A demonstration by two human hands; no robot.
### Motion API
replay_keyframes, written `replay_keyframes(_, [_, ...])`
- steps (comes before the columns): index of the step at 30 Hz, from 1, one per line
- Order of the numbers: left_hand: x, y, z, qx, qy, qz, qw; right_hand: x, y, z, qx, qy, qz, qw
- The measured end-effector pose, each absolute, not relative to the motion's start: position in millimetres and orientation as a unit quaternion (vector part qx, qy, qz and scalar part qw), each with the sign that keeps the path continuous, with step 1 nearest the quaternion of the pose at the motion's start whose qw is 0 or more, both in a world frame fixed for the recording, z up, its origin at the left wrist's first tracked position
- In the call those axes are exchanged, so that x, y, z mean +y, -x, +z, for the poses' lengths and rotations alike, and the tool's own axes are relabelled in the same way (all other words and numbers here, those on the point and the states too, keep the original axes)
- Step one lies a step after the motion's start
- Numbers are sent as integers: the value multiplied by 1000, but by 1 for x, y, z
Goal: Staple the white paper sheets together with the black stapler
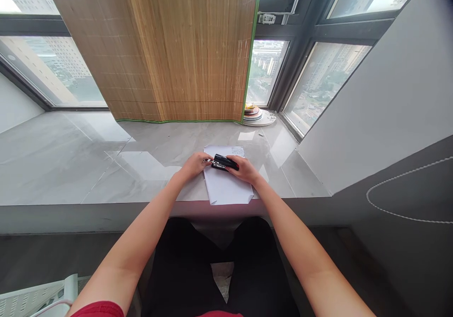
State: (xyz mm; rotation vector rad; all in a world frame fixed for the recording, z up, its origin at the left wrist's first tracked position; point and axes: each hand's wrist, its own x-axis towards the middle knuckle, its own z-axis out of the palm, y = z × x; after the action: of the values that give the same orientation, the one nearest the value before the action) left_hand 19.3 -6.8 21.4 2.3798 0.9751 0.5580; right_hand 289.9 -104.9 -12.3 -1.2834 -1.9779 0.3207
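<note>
A black stapler (225,162) lies across a stack of white paper (230,185) on the windowsill. My right hand (244,169) is closed around the stapler's right end. At its left end, the fingers of my left hand (195,164) are pinched together beside a small shiny metal piece (208,160). Whether that piece belongs to the stapler or is loose, I cannot tell. Some print or writing shows at the paper's upper right corner, and its lower corners look bent.
The grey marble-look sill (141,175) ends just in front of my knees. A bamboo blind (184,53) hangs behind the paper. Stacked plates (253,115) stand in the right window corner. At the lower left is a white perforated object (31,300); a beaded cord (375,204) hangs at right.
</note>
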Motion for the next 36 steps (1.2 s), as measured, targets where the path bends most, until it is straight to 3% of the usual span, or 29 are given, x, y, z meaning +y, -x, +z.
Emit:
replay_keyframes(7, [-24, 19, 16, 458, -803, 289, 248, -107, -289, -10, -769, 496, 143, 377])
replay_keyframes(21, [-52, -35, 2, 395, -704, 350, 476, -100, -290, -17, -770, 496, 150, 371])
replay_keyframes(36, [-49, -24, 5, 329, -685, 319, 567, -100, -290, -14, -771, 500, 157, 362])
